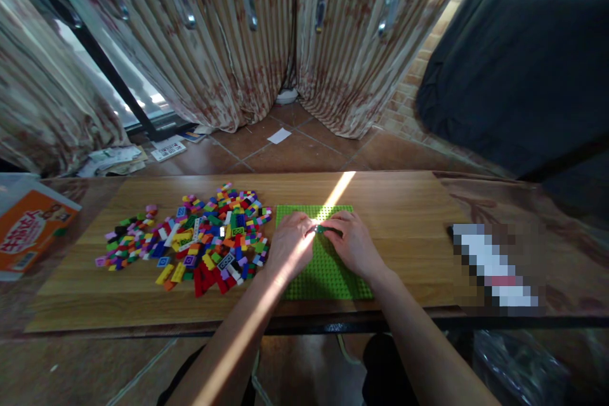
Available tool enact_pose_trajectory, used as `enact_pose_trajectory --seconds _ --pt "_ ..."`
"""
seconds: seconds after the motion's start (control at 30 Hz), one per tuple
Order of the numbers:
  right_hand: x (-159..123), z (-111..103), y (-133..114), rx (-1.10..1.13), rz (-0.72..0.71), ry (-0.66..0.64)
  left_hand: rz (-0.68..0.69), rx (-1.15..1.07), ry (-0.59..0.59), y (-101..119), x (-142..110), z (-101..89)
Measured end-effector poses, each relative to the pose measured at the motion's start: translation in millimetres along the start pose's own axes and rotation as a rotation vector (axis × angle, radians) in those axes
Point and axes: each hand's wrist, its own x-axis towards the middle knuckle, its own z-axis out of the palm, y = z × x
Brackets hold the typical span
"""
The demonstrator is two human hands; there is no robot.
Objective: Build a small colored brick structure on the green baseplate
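Note:
A bright green studded baseplate [328, 279] lies flat on the wooden table [409, 228], straight ahead. Both hands meet over its upper middle. My left hand [291, 246] and my right hand [351, 242] are curled, fingertips pinched together on a small dark green brick [322, 228] just above the plate. To the left lies a wide heap of loose bricks [204, 238] in many colours, apart from my hands. A strip of sunlight runs across my left forearm and the plate.
An orange and white box [31, 228] sits at the table's far left. A blurred-out object [495, 269] lies at the right. Behind the table are striped curtains [238, 44], a tiled floor with papers [114, 158], and a dark cloth [518, 70].

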Motion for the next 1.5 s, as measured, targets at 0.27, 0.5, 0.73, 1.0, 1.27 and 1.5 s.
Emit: enact_pose_trajectory --seconds 0.27,0.5,0.73,1.0,1.27,1.5 --pt "-0.8 -0.5 -0.3 0.025 0.012 -0.003 0.016 0.021 -0.048 5.6 -2.4 -3.4" --pt "-0.1 -1.9 -2.0 0.020 0.026 -0.015 0.007 0.137 -0.069 21.9 -8.1 -9.8" --pt "5.6 -4.6 4.6 0.053 0.150 0.050 0.007 0.194 -0.092 25.5 -9.6 -10.1" --pt "6.8 4.0 5.2 0.081 0.216 0.130 -0.036 0.247 -0.099 32.5 -12.1 -9.1" --pt "10.0 4.1 4.2 0.013 0.280 0.129 -0.056 0.257 -0.108 38.9 -13.7 -4.4" --pt "13.1 6.9 8.0 -0.009 0.306 0.084 -0.051 0.293 -0.104 39.1 -14.6 -0.4"
